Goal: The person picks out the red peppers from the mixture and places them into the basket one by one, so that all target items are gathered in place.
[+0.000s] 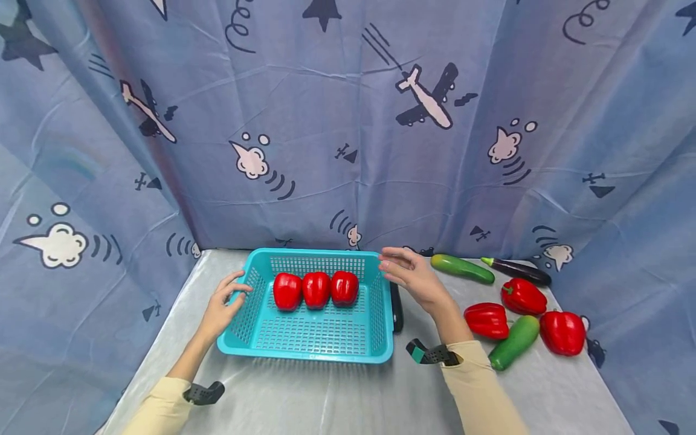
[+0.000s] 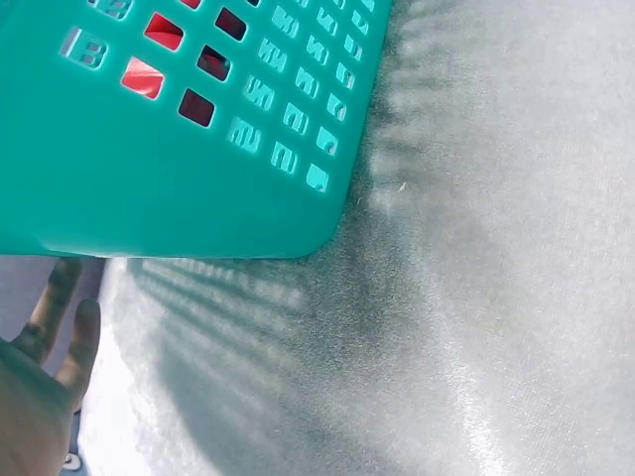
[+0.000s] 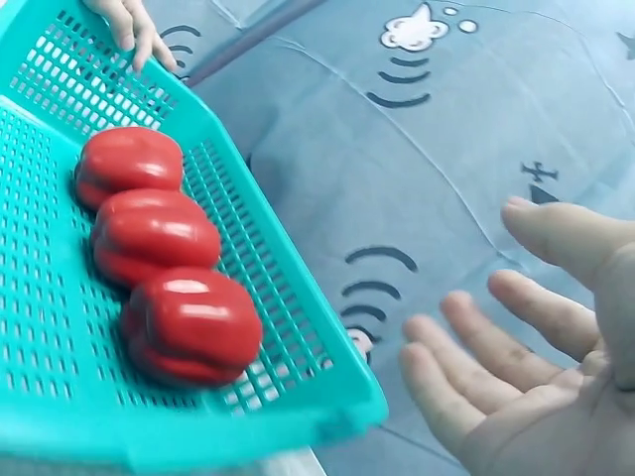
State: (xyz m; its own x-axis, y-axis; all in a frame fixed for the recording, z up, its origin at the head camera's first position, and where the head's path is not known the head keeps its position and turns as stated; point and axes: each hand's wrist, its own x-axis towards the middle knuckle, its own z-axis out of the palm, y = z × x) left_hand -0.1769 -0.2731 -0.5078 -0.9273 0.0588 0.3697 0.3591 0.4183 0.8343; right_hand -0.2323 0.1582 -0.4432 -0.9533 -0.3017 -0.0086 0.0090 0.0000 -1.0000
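Note:
A turquoise plastic basket (image 1: pixel 304 359) sits on the table with three red bell peppers (image 1: pixel 316 290) in a row inside, towards its back. At the basket's left rim is my left hand (image 1: pixel 220 308), its fingers reaching over the edge; the right wrist view shows those fingers (image 3: pixel 142 38) at the rim. My right hand (image 1: pixel 415 281) is by the back right corner, fingers extended and spread. A gap shows between it and the basket in the right wrist view. Neither hand grips anything.
On the right lie more red bell peppers (image 1: pixel 563 333), a green cucumber-like vegetable (image 1: pixel 515 342), another one (image 1: pixel 462 268) farther back and a dark eggplant (image 1: pixel 519 271). A black object (image 1: pixel 397 307) is partly hidden beside the basket. A patterned blue curtain (image 1: pixel 326 151) surrounds the table.

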